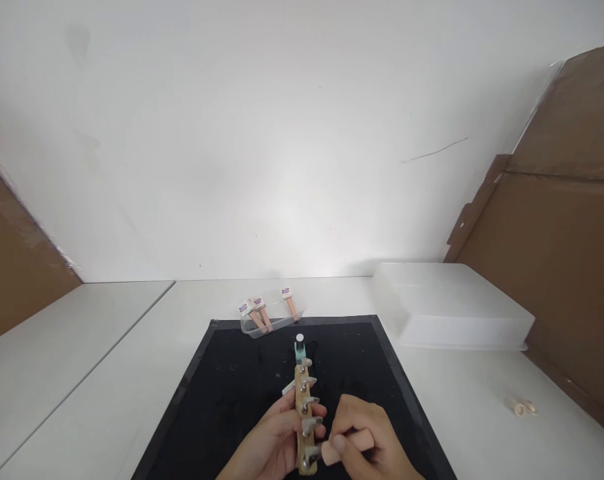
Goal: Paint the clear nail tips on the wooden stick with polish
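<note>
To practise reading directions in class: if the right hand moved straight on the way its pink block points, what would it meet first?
Probably the nearest nail tip on the wooden strip; the pink block in the right hand looks close to it, though depth is unclear.

My left grip [278, 432] and right grip [375, 423] are bare hands with slim fingers [352, 408], uncovered down to my view's lower edge; I make out a nail [339, 441] on the right thumb [351, 459].

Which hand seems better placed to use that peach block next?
Likely the right hand: it holds the peach block by the nearest tip, while the left hand holds the wooden strip.
</note>
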Demonstrator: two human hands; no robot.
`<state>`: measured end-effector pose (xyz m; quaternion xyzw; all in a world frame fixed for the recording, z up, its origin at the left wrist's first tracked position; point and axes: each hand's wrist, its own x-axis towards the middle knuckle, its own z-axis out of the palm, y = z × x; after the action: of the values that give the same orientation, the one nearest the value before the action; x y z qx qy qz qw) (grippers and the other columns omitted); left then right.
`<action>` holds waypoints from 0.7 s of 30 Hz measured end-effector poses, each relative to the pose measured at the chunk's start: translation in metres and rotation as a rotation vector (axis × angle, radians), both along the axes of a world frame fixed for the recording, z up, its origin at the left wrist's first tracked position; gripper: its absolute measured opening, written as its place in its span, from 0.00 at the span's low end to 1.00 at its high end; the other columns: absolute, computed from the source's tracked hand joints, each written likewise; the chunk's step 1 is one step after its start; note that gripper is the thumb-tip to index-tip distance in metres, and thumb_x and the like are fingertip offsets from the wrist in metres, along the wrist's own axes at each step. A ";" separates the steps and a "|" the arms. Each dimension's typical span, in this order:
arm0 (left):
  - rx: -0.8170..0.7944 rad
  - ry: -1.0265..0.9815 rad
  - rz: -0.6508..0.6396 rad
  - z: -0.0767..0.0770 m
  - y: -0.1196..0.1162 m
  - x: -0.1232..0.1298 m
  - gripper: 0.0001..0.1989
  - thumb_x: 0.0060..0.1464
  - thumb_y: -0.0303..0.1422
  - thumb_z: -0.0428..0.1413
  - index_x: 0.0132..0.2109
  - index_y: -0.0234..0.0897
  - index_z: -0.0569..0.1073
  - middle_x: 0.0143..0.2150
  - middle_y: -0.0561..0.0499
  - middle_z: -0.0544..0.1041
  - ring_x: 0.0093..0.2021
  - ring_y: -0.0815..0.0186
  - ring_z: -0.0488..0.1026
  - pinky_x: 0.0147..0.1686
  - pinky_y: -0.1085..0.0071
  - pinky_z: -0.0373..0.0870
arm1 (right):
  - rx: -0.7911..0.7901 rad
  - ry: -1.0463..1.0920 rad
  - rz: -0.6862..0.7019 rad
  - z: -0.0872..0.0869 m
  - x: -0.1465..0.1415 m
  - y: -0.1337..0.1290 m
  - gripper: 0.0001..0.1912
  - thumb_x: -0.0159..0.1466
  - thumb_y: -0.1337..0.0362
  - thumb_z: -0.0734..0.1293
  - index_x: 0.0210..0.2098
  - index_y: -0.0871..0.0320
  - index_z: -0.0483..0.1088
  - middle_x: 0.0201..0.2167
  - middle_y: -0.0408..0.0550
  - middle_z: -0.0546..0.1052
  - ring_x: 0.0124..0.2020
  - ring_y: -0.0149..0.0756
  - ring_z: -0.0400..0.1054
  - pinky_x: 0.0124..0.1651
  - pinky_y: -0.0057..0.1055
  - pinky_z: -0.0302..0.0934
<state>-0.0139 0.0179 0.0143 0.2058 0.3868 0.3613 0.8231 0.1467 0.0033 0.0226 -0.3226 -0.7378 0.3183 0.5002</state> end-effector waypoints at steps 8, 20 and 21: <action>0.000 0.019 0.019 0.004 -0.002 0.002 0.27 0.39 0.20 0.52 0.49 0.37 0.59 0.33 0.53 0.72 0.29 0.70 0.70 0.40 0.64 0.64 | -0.073 0.049 -0.051 0.008 0.006 -0.002 0.12 0.58 0.69 0.59 0.18 0.57 0.61 0.16 0.41 0.66 0.17 0.30 0.60 0.22 0.26 0.54; 0.001 -0.021 -0.011 0.001 -0.003 -0.001 0.28 0.39 0.19 0.51 0.50 0.36 0.58 0.33 0.52 0.72 0.30 0.69 0.70 0.42 0.61 0.64 | -0.089 0.023 -0.073 0.002 0.005 -0.001 0.12 0.56 0.70 0.59 0.16 0.58 0.60 0.15 0.41 0.64 0.16 0.29 0.59 0.22 0.26 0.53; -0.001 -0.011 -0.009 0.002 -0.003 -0.001 0.28 0.39 0.19 0.51 0.51 0.36 0.58 0.33 0.52 0.72 0.30 0.69 0.70 0.40 0.62 0.65 | -0.091 0.032 -0.063 0.003 0.005 -0.001 0.12 0.56 0.69 0.59 0.17 0.58 0.61 0.16 0.41 0.65 0.17 0.30 0.59 0.22 0.26 0.54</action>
<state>-0.0152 0.0150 0.0159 0.2053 0.3815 0.3586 0.8269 0.1517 0.0020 0.0255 -0.3630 -0.7041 0.3405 0.5065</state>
